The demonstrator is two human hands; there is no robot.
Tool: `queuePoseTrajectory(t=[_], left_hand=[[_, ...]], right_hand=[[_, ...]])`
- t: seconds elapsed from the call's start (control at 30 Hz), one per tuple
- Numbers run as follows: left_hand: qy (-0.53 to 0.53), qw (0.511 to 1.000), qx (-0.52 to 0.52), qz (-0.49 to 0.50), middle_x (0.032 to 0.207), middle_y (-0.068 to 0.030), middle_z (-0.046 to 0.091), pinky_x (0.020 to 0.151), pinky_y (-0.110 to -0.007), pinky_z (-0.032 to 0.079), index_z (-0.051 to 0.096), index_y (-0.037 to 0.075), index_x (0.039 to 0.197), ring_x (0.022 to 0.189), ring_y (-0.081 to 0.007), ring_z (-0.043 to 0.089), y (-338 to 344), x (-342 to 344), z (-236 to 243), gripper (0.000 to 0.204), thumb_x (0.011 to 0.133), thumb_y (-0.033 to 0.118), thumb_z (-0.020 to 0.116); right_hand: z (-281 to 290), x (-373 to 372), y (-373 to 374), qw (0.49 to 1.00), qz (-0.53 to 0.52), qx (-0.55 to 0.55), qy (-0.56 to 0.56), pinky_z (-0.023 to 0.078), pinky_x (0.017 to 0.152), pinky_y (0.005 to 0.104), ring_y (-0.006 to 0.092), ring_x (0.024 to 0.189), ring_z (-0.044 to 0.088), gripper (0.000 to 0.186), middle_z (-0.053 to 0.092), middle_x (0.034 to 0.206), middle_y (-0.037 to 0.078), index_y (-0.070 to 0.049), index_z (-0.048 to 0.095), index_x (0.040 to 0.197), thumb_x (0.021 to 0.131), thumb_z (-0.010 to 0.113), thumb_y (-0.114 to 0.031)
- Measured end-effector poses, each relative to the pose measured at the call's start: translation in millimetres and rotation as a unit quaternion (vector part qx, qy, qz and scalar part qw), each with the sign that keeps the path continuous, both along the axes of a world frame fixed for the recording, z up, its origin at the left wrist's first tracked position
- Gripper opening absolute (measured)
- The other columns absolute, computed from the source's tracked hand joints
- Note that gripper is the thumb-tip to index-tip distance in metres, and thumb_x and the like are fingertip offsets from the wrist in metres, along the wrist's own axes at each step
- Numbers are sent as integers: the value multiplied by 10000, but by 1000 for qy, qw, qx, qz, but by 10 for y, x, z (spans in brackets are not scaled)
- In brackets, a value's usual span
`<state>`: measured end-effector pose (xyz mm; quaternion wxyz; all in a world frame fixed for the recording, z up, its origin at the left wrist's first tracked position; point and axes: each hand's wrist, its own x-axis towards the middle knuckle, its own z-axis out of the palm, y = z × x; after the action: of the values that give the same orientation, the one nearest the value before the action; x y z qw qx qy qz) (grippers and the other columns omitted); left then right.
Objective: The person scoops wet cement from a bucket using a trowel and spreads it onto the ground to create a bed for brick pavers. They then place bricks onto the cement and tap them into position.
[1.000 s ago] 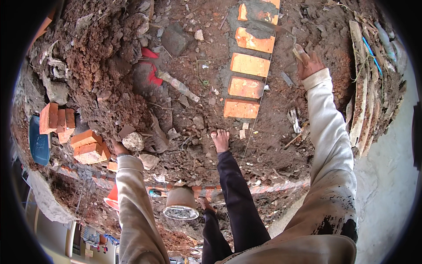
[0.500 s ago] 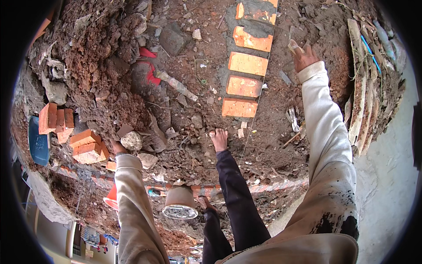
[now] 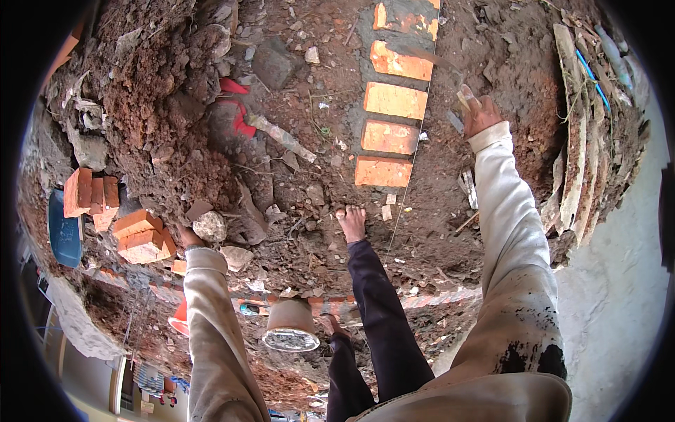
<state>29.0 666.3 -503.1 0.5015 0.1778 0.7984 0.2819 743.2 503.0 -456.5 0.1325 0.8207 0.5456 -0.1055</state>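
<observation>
My right hand (image 3: 481,114) grips a trowel by its pale handle. The trowel's thin blade (image 3: 437,60) reaches left over the edge of an orange brick (image 3: 398,62), second from the top in a row of bricks set apart on grey mortar (image 3: 366,43). Wet mortar also coats much of the topmost brick (image 3: 406,20). Far to the left, my left hand (image 3: 188,237) is low at the ground between a small stack of bricks (image 3: 143,237) and a pale stone (image 3: 210,226). Its fingers are mostly hidden, so what it touches does not show.
A taut string (image 3: 411,176) runs along the row's right side. Weathered boards (image 3: 573,133) lie at the right. My bare foot (image 3: 351,224) stands below the row. A mortar-stained bucket (image 3: 291,325) sits nearer, and a blue basin (image 3: 63,232) lies at the far left.
My right hand has come nearer and slightly left with the trowel, its blade drawn down over the second brick. Less mortar covers that brick's top. My left hand stays in place.
</observation>
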Motion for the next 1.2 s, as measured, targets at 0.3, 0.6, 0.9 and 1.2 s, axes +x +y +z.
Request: queuePoseTrajectory(t=[0.3,0.6,0.9,1.2], left_hand=[[5,1000,-2,-8,1270,-111,469,923,-409,416,362,59,1329,1132,-291,475,58,89,37,700,864,582,346],[14,1000,-9,-7,1277,-112,463,926,-411,412,356,58,1333,1139,-292,470,78,97,29,709,862,587,346],[14,1000,-20,-8,1284,-113,457,928,-413,408,350,57,1338,1145,-293,464,65,155,63,717,860,592,347],[25,999,-32,5,1291,-114,451,931,-415,405,343,55,1342,1152,-294,459,3,199,146,726,859,597,347]], right_hand=[[0,106,180,998,-18,-30,-51,497,737,455,333,898,568,505,509,1016,144,-322,417,1299,827,566,-224],[60,-185,257,996,-76,26,33,497,745,449,358,870,580,472,537,987,190,-197,423,1293,840,537,-265],[-415,-117,-322,993,-95,51,53,483,646,488,423,785,584,315,543,952,218,-50,447,1077,858,519,-264],[-255,-684,66,811,-427,83,392,466,539,387,295,583,582,327,568,711,184,-36,531,1038,898,461,-323]])
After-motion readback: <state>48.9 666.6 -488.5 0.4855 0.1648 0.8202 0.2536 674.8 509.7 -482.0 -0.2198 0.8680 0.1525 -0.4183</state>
